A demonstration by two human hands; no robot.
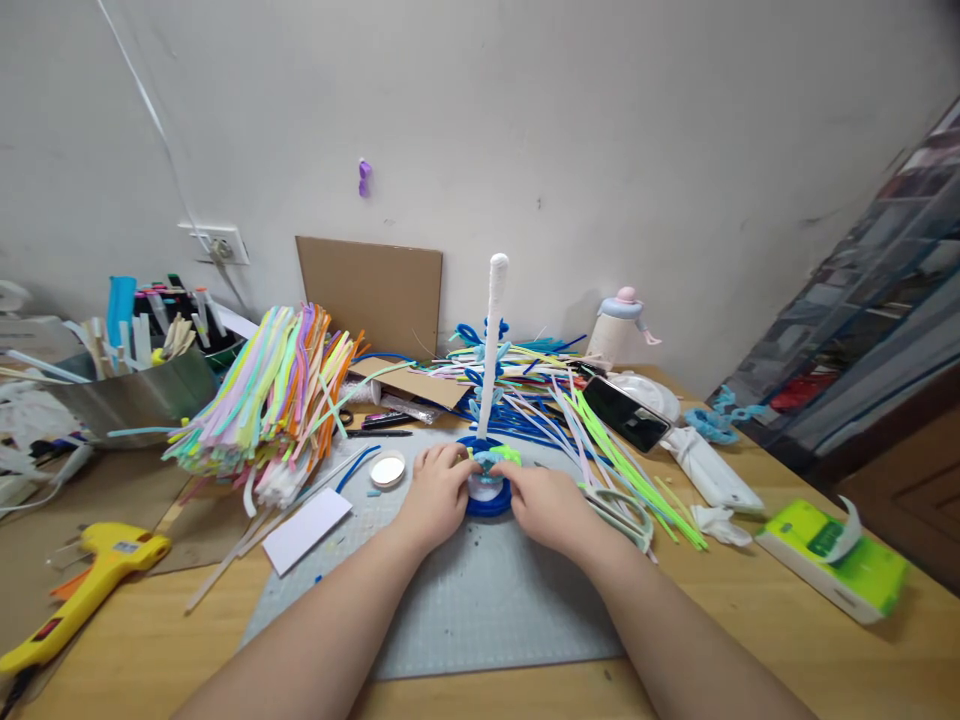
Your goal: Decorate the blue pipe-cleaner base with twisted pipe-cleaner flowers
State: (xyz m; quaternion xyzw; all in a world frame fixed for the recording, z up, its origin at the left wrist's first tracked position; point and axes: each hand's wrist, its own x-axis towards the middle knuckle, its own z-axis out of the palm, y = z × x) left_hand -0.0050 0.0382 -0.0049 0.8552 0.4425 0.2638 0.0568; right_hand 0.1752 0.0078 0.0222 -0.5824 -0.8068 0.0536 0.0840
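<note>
You have both hands down at the foot of the white wrapped post, which stands upright in a blue ring base on the grey cutting mat, near the mat's far edge. Your left hand and right hand close in from either side with fingers curled. The fingertips meet on a small light-blue and green pipe-cleaner twist that sits on top of the base, right against the post. Both hands seem to pinch that twist, though the fingertips themselves are partly hidden. By the look of it, the step in hand is seating or winding this twist around the foot of the post. The next move here calls for small, even pressure from both sides so the post is not tipped, and for one hand to steady the base if the other lets go. The scissors lie just beside your right hand, and the yellow glue gun lies well apart at the left edge of the table. The big pastel bundle of pipe cleaners is heaped to the left beyond the mat, and loose green and blue ones fan out behind the post. A phone rests on those loose stems to the right.
</note>
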